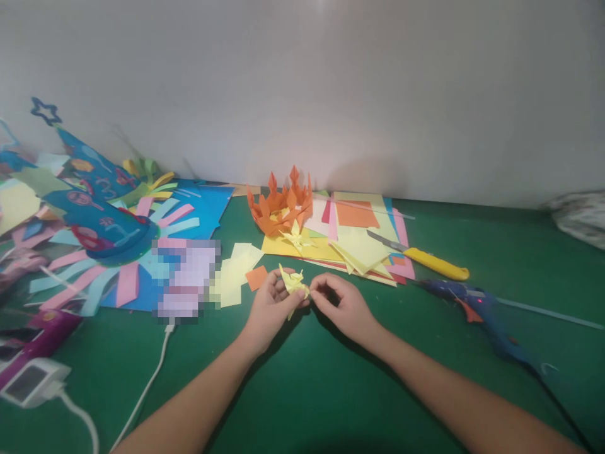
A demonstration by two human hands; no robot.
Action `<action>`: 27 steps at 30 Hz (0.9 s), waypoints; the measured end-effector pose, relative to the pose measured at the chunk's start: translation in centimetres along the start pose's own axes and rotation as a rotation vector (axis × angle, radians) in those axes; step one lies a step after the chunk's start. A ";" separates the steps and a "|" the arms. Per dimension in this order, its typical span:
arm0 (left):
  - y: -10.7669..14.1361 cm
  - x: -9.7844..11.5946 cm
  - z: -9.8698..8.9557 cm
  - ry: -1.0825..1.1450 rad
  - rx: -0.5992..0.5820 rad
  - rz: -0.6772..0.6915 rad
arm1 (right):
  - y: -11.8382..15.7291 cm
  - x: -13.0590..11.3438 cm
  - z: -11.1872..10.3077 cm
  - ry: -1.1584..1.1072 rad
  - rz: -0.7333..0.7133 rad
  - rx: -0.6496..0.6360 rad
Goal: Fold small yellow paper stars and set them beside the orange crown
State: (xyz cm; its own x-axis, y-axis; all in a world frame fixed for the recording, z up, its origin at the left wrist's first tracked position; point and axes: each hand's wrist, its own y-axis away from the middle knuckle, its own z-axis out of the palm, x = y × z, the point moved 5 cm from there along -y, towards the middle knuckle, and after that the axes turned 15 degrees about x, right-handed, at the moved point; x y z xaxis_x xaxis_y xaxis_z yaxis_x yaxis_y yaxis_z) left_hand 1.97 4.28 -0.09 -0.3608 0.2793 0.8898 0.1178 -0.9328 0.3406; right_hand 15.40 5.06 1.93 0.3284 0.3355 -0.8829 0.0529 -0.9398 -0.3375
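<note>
Holding yellow folded-paper flower (293,282), left hand (269,309) grips it between thumb and fingers. Right hand (343,309) has fingertips closed together at petal edge; cannot tell whether paper sits between them. Flower is just above green table (302,391), near orange square (256,277). Step in hand looks like petal shaping. Next move likely calls for steady left grip, light right fingertip pressure, petals uncrushed.

Green table (397,397): orange paper crown (278,211), paper sheets (363,249), yellow knife (437,262), blue glue gun (486,315), cone hats (101,217); pixelated item (189,277), probably a phone.
</note>
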 end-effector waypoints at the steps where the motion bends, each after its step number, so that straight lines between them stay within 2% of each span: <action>1: 0.0 0.0 -0.1 0.004 0.009 0.003 | 0.0 0.1 -0.1 -0.020 0.017 0.019; 5: -0.1 -0.1 -0.3 0.006 0.030 0.032 | 0.1 0.3 -0.5 -0.060 0.022 0.106; 12: 0.0 0.1 -0.1 -0.038 0.017 0.080 | 0.5 -0.1 -0.2 -0.022 -0.016 0.008; 23: 0.0 0.4 -0.3 -0.111 0.105 0.130 | 0.2 -0.3 -0.5 0.021 0.005 0.055; 27: -0.1 0.2 -0.3 -0.131 0.083 0.138 | 0.2 -0.2 -0.5 0.073 -0.016 0.063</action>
State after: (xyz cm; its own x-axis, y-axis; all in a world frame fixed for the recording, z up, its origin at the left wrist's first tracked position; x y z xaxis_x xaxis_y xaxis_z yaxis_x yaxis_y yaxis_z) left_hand 1.64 4.33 -0.01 -0.2137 0.1826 0.9597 0.2359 -0.9436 0.2321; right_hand 15.83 4.82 2.22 0.3965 0.3423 -0.8519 -0.0003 -0.9279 -0.3730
